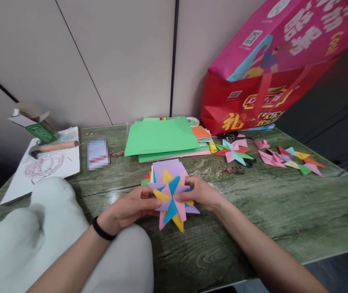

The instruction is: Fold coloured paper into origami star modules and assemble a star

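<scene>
A folded paper star (pixel 171 198) in blue, pink, yellow and purple is held up between my two hands. My left hand (pixel 140 203) pinches its left side, thumb on the front and the other fingers behind. On the right side, my right hand (pixel 200 193) presses its thumb near the star's centre, with its fingers tucked behind the points. Just beyond the star lies a stack of small coloured paper squares (pixel 170 166), purple on top and partly hidden by the star.
Green paper sheets (pixel 162 136) lie at the back. Other folded paper stars (pixel 235 152) and loose pieces (pixel 271 158) sit to the right, below the red gift bag (pixel 222 101). At left are a hammer (pixel 55 146), bead strands (pixel 44 166), an open box (pixel 40 126) and a pale soft object (pixel 55 211).
</scene>
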`<state>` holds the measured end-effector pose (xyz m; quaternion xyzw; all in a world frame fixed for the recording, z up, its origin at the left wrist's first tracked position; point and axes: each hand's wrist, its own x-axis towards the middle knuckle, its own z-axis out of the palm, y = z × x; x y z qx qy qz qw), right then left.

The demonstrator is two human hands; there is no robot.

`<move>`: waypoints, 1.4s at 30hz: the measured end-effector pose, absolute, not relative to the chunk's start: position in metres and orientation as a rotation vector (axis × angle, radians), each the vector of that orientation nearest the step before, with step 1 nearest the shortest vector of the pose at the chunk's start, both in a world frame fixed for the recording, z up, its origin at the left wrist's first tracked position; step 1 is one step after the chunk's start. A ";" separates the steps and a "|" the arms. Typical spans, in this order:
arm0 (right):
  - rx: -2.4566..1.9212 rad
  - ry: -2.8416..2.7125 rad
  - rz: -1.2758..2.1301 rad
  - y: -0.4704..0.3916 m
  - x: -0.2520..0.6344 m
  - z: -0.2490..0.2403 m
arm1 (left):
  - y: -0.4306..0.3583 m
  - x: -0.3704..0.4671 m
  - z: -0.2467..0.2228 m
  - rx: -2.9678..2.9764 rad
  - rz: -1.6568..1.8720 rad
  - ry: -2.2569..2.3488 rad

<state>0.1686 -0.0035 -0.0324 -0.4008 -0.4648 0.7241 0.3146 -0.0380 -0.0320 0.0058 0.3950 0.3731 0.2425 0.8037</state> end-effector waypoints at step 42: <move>-0.983 -1.069 1.762 -0.013 0.149 -0.038 | -0.034 -0.026 -0.008 0.853 0.854 1.044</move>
